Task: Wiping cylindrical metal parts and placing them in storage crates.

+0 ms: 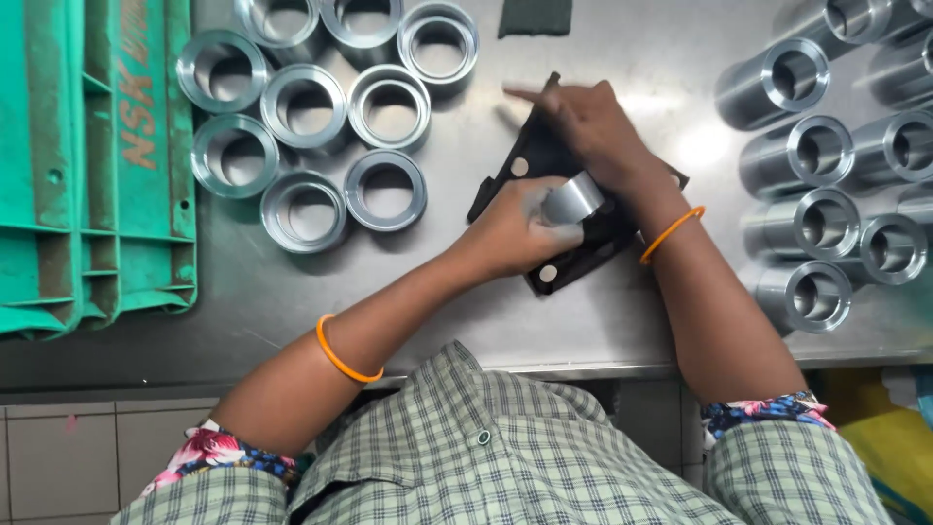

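Brushed steel table [603, 58], dull grey with soft glare patches, front edge running along above a pale tiled wall face [87, 452] below. On the far left, a green plastic crate [97, 165], scuffed and grimy, resting on the tabletop. Just beside the crate, short metal rings [306, 107] standing on end in a close cluster, bores facing up. On the right, longer metal sleeves [826, 156] lying in rows, open ends toward the middle. At the top edge, a small dark green pad [535, 17], apart from everything else. In the middle, a black flat sheet [544, 160] with pale round spots, lying tilted on the steel. Left hand [520, 228] clenched around a metal ring [573, 199], holding it against the sheet at table centre. Right hand [588, 122] spread flat on the sheet's upper part, forefinger stretched toward the far side, gripping nothing. Orange bangles on both wrists. Below, a green checked shirt; at lower right, something yellow [894, 447] under the table, too blurred to identify.
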